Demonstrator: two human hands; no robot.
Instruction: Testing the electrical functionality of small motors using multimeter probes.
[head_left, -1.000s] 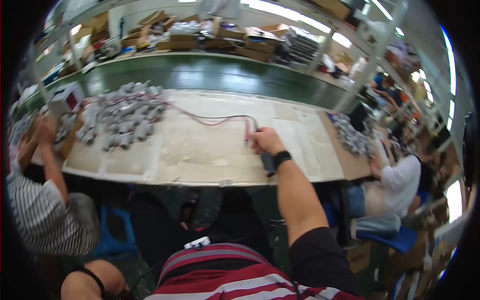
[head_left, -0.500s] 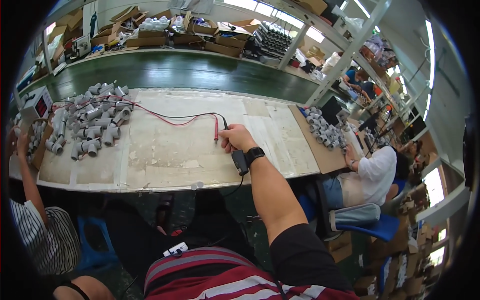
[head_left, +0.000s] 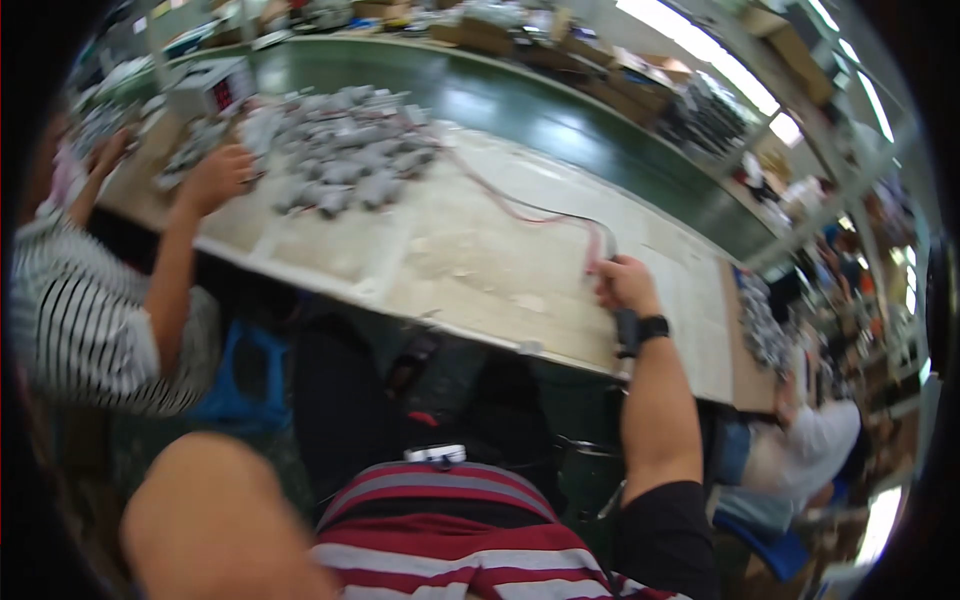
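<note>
My right hand (head_left: pixel 628 285) is over the worktable's bare right part, fingers closed round the black test probe (head_left: pixel 611 243). The red test probe (head_left: pixel 594 250) is beside it, close to my fingers, smeared by motion. Red and black leads (head_left: pixel 500 192) run back left across the table to the pile of grey pipe fittings (head_left: pixel 345 150). A black wristband with a dark box (head_left: pixel 627 330) sits at my right wrist. From the lower left comes my bent left arm (head_left: pixel 215 520); its hand is out of view.
A co-worker in a striped top reaches a hand (head_left: pixel 220 180) over the table's left end, near a meter box (head_left: pixel 212 88) with a red display. Another person in white (head_left: pixel 815 450) sits at right by more fittings (head_left: pixel 762 320). A green bench (head_left: pixel 560 110) lies beyond.
The view has turned left and tilted, so the table and my right hand appear shifted. My left arm shows more at lower left. The co-worker's hand now reaches in nearer the fittings pile.
</note>
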